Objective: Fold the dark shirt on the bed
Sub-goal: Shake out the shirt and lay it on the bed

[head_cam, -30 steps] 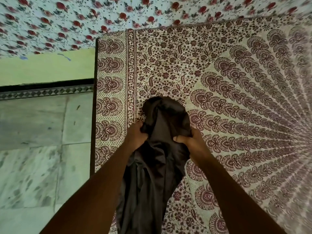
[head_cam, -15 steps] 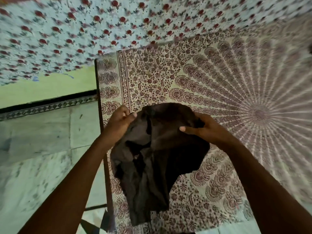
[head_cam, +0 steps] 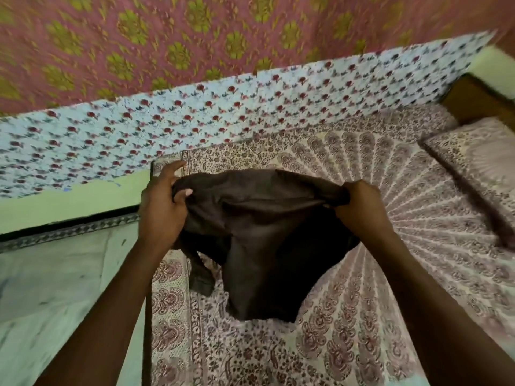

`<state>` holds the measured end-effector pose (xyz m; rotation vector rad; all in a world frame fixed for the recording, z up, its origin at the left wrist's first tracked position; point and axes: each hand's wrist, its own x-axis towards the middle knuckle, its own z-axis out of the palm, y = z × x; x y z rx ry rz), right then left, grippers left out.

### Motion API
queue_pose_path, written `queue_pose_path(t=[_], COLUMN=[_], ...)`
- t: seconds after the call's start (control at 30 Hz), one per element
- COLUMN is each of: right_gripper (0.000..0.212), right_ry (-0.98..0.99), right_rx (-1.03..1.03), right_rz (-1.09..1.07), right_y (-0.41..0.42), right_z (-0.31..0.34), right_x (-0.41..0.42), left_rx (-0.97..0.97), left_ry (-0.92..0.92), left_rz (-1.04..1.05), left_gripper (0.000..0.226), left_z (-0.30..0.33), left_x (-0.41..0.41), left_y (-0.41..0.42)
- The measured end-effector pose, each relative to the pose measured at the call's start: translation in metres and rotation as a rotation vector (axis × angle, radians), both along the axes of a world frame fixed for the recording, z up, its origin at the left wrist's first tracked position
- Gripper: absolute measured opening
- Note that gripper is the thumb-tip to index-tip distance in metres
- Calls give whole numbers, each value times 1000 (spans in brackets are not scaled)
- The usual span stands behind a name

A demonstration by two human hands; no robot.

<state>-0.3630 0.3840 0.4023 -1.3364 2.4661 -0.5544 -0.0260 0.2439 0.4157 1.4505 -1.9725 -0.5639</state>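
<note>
Currently: dark shirt [head_cam: 267, 240] held in the air above the near-left part of the bed [head_cam: 362, 344], bunched, lower part hanging toward the printed sheet; whether the hem touches it cannot be told. Left hand [head_cam: 163, 210] clamped on the shirt's upper left edge, right hand [head_cam: 359, 204] clamped on the upper right, the two well apart, cloth slack between them. Step judged: opening out, no fold made yet. Next move calls for laying it flat on the sheet, sleeves untangled.
</note>
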Motion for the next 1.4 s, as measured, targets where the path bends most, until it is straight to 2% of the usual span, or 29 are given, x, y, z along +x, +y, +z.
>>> queue_pose_path(t=[0.1, 0.2, 0.27, 0.37, 0.47, 0.53, 0.63, 0.7, 0.8, 0.93, 1.07, 1.13, 1.27, 1.4], right_gripper=[15, 21, 15, 13, 14, 22, 26, 23, 17, 23, 32, 35, 42, 30], right_ry=[-131, -492, -647, -564, -323, -217, -273, -309, -308, -240, -100, -43, -79, -190], right_rx=[-199, -336, -392, -489, -518, -503, -413, -345, -387, -442, -556, -615, -647, -535], right_rz=[-9, 33, 31, 2, -3, 13, 55, 102, 110, -16, -135, -161, -154, -76], right_y=[25, 59, 80, 113, 146, 163, 180, 190, 218, 252, 272, 277, 266, 239], right_z=[21, 47, 61, 82, 99, 104, 109, 108, 107, 99, 105, 110, 102, 69], right_x=[-41, -78, -100, -132, -153, -168, -192, -205, -213, -220, -222, -224, -240, -271], left_rx=[-113, -202, -164, -162, -219, -257, -245, -223, -141, 9, 102, 88, 79, 101], left_ry=[-95, -62, -28, 19, -50, -102, -160, -100, 25, 175, 403, 453, 438, 331], left_rz=[122, 213, 288, 369, 441, 433, 355, 270, 48, -165, -184, -173, -131, -75], left_gripper=[43, 20, 20, 25, 38, 49, 62, 52, 32, 27, 20, 18, 18, 21], left_z=[22, 43, 58, 79, 92, 97, 99, 100, 102, 104, 112, 112, 98, 51], left_x=[-32, -73, -100, -134, -156, -163, -166, -166, -169, -174, -182, -189, -211, -233], left_y=[37, 80, 104, 138, 166, 184, 202, 209, 220, 233, 241, 242, 241, 218])
